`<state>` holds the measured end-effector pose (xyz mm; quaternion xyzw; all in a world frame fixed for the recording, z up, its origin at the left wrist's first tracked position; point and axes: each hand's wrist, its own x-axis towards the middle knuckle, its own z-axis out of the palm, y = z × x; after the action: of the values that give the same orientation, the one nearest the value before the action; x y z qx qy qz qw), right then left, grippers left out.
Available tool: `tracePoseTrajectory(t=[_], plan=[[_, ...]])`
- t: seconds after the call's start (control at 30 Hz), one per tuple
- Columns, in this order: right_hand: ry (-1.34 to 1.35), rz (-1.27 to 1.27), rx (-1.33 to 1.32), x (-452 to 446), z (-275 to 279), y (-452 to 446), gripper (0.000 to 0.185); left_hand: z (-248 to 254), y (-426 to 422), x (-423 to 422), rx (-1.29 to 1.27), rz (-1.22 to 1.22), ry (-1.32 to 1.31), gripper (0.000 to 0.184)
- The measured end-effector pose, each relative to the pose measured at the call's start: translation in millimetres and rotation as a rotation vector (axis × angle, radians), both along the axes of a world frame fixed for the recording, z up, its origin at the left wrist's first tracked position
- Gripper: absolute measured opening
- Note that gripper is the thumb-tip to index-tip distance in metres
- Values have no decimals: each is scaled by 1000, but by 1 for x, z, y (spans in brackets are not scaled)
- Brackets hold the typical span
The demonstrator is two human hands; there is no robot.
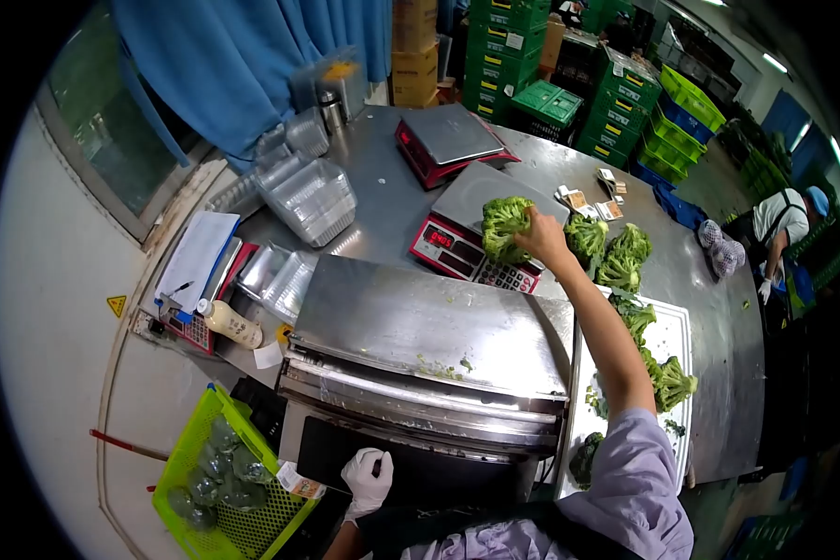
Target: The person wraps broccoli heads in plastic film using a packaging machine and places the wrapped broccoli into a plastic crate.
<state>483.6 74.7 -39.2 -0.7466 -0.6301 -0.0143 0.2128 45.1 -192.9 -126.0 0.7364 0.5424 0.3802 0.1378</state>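
My right hand (543,237), bare, grips a head of broccoli (506,230) at the front of a red digital scale (448,245) with lit red digits. Whether the broccoli touches the scale's plate, I cannot tell. Lower down, my left hand (368,474) wears a white glove and is curled closed over the black front surface of a steel wrapping machine (429,327). A small dark spot shows between its fingers; what it holds, if anything, is unclear. More broccoli heads (625,257) lie right of the scale and along a white tray (674,327) under my right arm.
A second scale (453,135) stands behind. Clear plastic trays (310,201), a bottle (231,323) and a clipboard with papers (196,257) are at left. A green crate (294,523) holds wrapped produce below. Label rolls (583,203) lie at right. A co-worker (782,224) bends beyond the table.
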Motion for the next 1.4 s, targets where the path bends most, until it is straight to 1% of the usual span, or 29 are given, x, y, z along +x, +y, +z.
tracePoseTrajectory(t=[0.1, 0.17, 0.2, 0.27, 0.3, 0.37, 0.43, 0.57, 0.63, 0.7, 0.77, 0.83, 0.87, 0.9, 0.93, 0.97, 1.0, 1.1, 1.13, 1.17, 1.2, 1.27, 1.3, 1.33, 1.37, 1.4], plan=[[48, 13, 50, 9, -4, 6, 49, 1, 1, 2, 26, 11, -16, 12], [191, -15, 104, 13, 0, 5, 41, 4, -1, 1, 8, 13, -24, 12], [178, -15, 165, 13, 1, 5, 37, 5, 0, 2, -12, 10, -30, 12], [128, 40, 183, 8, 11, 0, 37, 1, 0, 1, 14, 8, -61, 13], [87, 55, 187, -3, 21, -5, 36, -1, 0, 0, 23, 5, -60, 14], [113, 105, 163, -32, 45, -24, 34, -1, 0, 0, 20, 16, -27, 16], [208, 209, 144, -65, 68, -45, 33, -1, 0, 0, 0, 12, -44, 16], [276, 365, 69, -118, 73, -71, 35, -2, -1, 0, -14, 5, -105, 14], [241, 406, 68, -133, 73, -79, 36, -7, -1, -1, 10, 17, -93, 16], [260, 370, 59, -134, 77, -77, 37, -8, -2, -2, 2, 8, -109, 16], [213, 299, 170, -120, 77, -65, 37, -11, -2, -4, 34, -6, -109, 16], [211, 179, 260, -100, 79, -49, 37, -8, -3, -5, 21, -12, -104, 16], [219, 98, 255, -87, 80, -39, 37, -7, -2, -4, 9, -14, -95, 16], [129, 78, 347, -65, 66, -21, 36, -7, -4, -4, 19, -7, -101, 16], [119, 13, 379, -35, 54, 0, 35, -9, -1, -5, 41, -7, -92, 16], [122, -51, 349, -18, 42, 11, 35, -10, -2, -6, 53, -14, -78, 16], [113, -85, 376, -3, 29, 19, 34, -6, -3, -6, 34, 0, -52, 17], [167, -244, 373, 30, -5, 39, 34, -8, -3, -3, 52, 7, -113, 16], [164, -272, 322, 38, -15, 43, 36, -13, -7, -4, -33, 33, -89, 12], [162, -304, 266, 44, -24, 48, 38, -16, -9, -5, -124, 56, -65, 12], [167, -305, 262, 39, -18, 47, 38, -14, -8, -5, -190, 66, -68, 18], [152, -379, 110, 37, -7, 34, 50, -22, -5, -6, -219, 73, -70, 18], [119, -345, 16, 39, -2, 29, 67, -12, -6, -5, -242, 81, -79, 17], [102, -349, -22, 39, 1, 24, 72, -4, 0, -1, 49, -1, -114, 17], [84, -351, -63, 32, 12, 17, 77, 14, 1, 3, 45, -25, -112, 17], [87, -346, -75, 34, 17, 12, 79, 5, 1, 0, 16, -36, -99, 17]])
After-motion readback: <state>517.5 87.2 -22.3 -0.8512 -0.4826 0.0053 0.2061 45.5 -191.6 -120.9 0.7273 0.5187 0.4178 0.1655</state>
